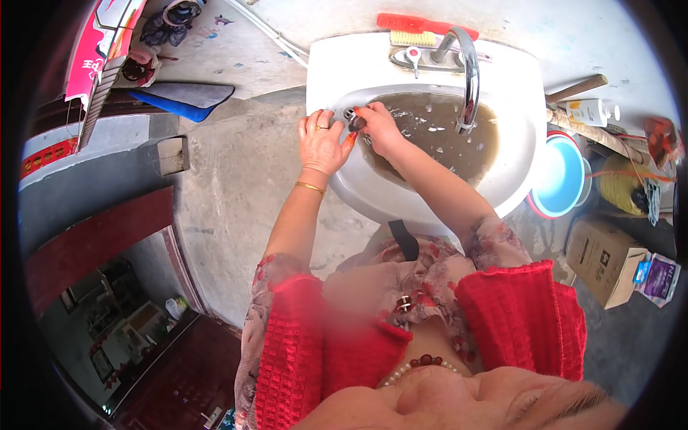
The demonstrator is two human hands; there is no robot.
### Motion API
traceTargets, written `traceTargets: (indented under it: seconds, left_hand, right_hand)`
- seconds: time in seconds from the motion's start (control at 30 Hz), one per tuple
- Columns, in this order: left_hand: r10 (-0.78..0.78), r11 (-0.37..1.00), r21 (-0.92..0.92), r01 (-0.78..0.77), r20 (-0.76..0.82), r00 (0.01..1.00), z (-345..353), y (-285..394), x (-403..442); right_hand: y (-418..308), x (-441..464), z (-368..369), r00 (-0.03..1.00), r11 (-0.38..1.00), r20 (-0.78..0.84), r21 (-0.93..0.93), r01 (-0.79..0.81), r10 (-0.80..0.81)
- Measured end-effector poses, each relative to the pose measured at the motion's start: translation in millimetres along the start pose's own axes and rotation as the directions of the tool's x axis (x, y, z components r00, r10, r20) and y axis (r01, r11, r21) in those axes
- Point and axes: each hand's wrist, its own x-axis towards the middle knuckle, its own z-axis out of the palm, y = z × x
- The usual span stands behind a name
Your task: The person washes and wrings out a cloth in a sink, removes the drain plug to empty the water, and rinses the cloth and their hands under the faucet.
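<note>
A white washbasin [437, 215] holds murky brown water [437, 136] with pale bits floating on it. My right hand [382, 130] is closed at the left side of the bowl, its fingers pinching a small dark object [356, 123] whose kind I cannot make out. Just above that object is a small round metal fitting [349, 112]. My left hand [322, 147] lies over the basin's left rim, fingers bent and thumb apart, the thumb tip near the dark object. Over the bowl arches a chrome faucet [470, 79].
A red comb [430, 26] and a yellow-bristled brush [412, 39] lie behind the faucet. To the right are light-blue basins [559, 175], a white bottle [588, 112], wooden poles [577, 89] and a cardboard box [602, 259]. A blue-edged dustpan-like item [188, 100] is at left.
</note>
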Motion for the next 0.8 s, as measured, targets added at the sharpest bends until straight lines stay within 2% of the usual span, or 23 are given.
traceTargets:
  seconds: [0.13, 0.23, 0.27, 0.33, 0.37, 0.4, 0.43, 0.47, 0.57, 0.6, 0.7, 0.8]
  left_hand:
    - [0.008, 1.000, -0.002, -0.008, -0.034, 0.999, 4, -4, 0]
    - [0.014, 1.000, -0.019, -0.015, -0.071, 0.997, 8, -6, -1]
    - [0.014, 1.000, -0.027, -0.016, -0.091, 0.996, 9, -6, -2]
    - [0.007, 0.999, -0.044, -0.012, -0.109, 0.994, 10, -7, -2]
    - [0.001, 0.999, -0.053, -0.007, -0.109, 0.994, 9, -7, -2]
    - [-0.005, 0.998, -0.063, -0.002, -0.108, 0.994, 8, -7, -2]
    - [-0.006, 0.998, -0.068, -0.002, -0.111, 0.994, 8, -7, -1]
    - [-0.006, 0.997, -0.072, -0.002, -0.113, 0.994, 8, -7, -1]
    - [-0.015, 0.998, -0.069, 0.008, -0.107, 0.994, 10, -7, -2]
    - [-0.019, 0.998, -0.066, 0.012, -0.104, 0.994, 11, -7, -2]
    - [-0.031, 0.997, -0.070, 0.022, -0.121, 0.992, 12, -9, -3]
    - [-0.051, 0.995, -0.093, 0.039, -0.136, 0.989, 13, -11, -4]
  right_hand:
    - [5, 1, 10, 0.992, 0.995, 0.081, -0.023, 0.094, -0.092]
    - [2, -2, 5, 0.989, 0.987, 0.118, -0.119, 0.104, -0.090]
    - [0, -2, 1, 0.984, 0.945, 0.126, -0.288, 0.158, -0.126]
    - [-11, -1, -6, 0.969, 0.767, 0.157, -0.592, 0.246, -0.189]
    - [-17, -1, -9, 0.882, 0.570, 0.210, -0.695, 0.439, -0.423]
    - [-24, -1, -12, 0.734, 0.314, 0.294, -0.761, 0.568, -0.612]
    - [-33, -2, -13, 0.540, 0.025, 0.404, -0.783, 0.621, -0.739]
    - [-47, -6, -13, 0.583, -0.004, 0.431, -0.806, 0.591, -0.689]
    - [-62, 13, -23, 0.478, -0.355, 0.571, -0.808, 0.470, -0.667]
    - [-61, 19, -29, 0.574, -0.349, 0.569, -0.820, 0.454, -0.589]
    - [-46, 18, -41, 0.559, -0.536, 0.635, -0.764, 0.358, -0.532]
    - [-45, -4, -49, 0.581, -0.516, 0.648, -0.755, 0.405, -0.492]
